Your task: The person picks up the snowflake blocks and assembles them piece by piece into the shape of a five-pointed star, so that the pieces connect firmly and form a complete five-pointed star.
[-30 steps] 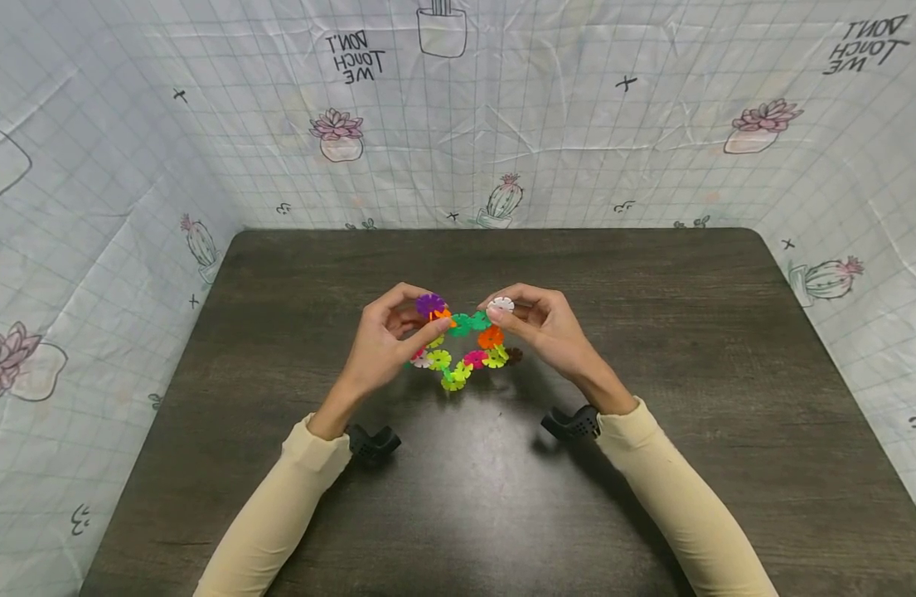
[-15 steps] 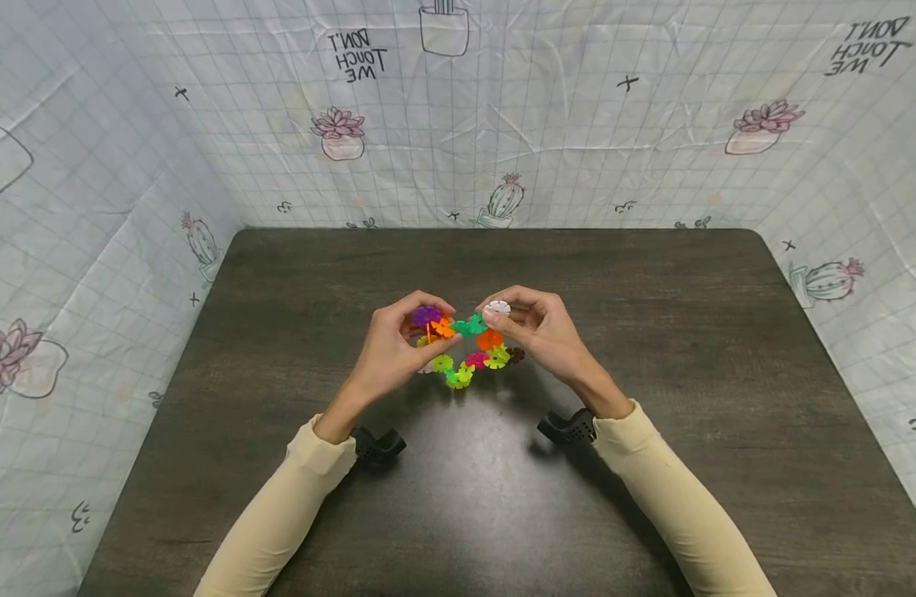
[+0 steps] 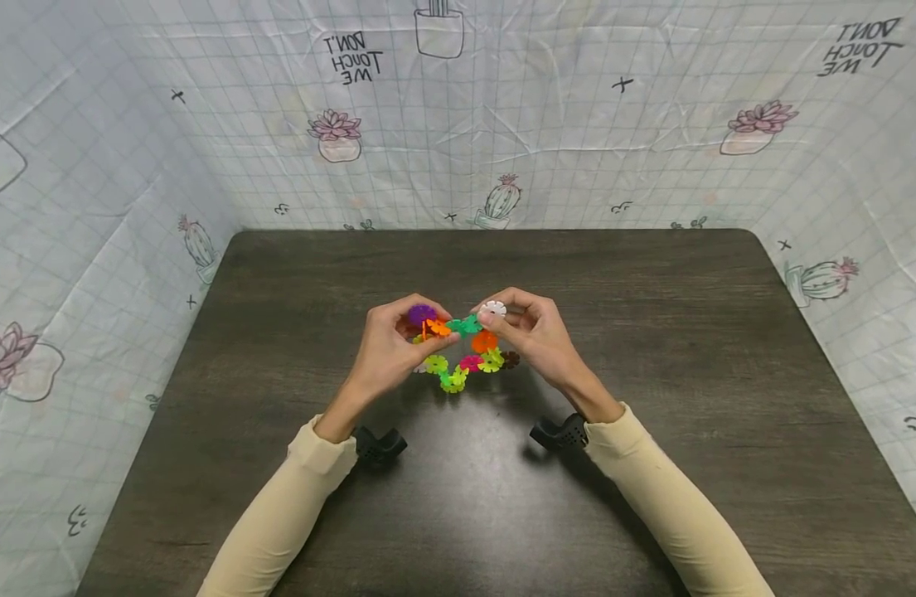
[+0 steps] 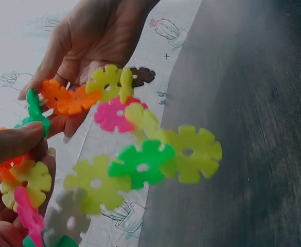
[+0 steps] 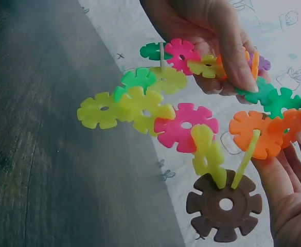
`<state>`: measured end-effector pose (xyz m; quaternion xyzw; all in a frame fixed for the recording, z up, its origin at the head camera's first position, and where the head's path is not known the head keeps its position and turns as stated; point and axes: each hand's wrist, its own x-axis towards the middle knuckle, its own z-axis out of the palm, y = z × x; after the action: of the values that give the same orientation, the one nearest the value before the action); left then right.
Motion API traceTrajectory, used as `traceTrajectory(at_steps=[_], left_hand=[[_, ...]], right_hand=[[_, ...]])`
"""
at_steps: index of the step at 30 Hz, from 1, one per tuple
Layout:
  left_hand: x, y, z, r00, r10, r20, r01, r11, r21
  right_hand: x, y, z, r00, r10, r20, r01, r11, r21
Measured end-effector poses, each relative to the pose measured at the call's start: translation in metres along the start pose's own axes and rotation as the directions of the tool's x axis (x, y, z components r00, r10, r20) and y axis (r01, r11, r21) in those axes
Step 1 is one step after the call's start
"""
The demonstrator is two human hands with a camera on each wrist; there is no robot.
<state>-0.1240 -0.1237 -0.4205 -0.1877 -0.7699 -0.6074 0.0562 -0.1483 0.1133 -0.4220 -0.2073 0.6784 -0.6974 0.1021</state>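
Between the two hands, a loop of slotted plastic snowflake discs (image 3: 453, 381) hangs above the table. My left hand (image 3: 386, 344) pinches its far left part, the thumb on a green disc (image 5: 255, 90) beside orange ones; a purple disc (image 3: 422, 314) stands up by its fingers. My right hand (image 3: 535, 336) holds the far right part, thumb against a white disc (image 3: 493, 310), close to another green disc (image 5: 282, 103). Yellow-green, pink (image 5: 186, 127) and brown (image 5: 225, 206) discs make up the near side. Fingers partly hide the loop's left side.
The dark wood table (image 3: 472, 514) spreads below both hands. White cloth walls (image 3: 577, 124) printed with plants stand at the back and sides. A black wrist mount (image 3: 380, 448) sits under the left wrist, another (image 3: 558, 433) under the right.
My left hand has come slightly nearer and its thumb has slid right to the green discs. My right hand has shifted a little left, still holding the loop.
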Motion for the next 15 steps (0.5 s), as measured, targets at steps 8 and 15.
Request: traceTrajectory(at_steps=[8,15], left_hand=[[-0.0010,-0.0058,0.0028,0.999,-0.009,-0.031,0.009,1.000,-0.015],[-0.0006,-0.0073,0.0040,1.000,-0.021,-0.006,0.021,0.999,-0.038]], right_hand=[[-0.0021,0.0045,0.0017,1.000,0.019,0.006,-0.019,0.999,0.037],[-0.0030,0.0064,0.0004,0.996,0.084,0.030,-0.087,0.989,0.121]])
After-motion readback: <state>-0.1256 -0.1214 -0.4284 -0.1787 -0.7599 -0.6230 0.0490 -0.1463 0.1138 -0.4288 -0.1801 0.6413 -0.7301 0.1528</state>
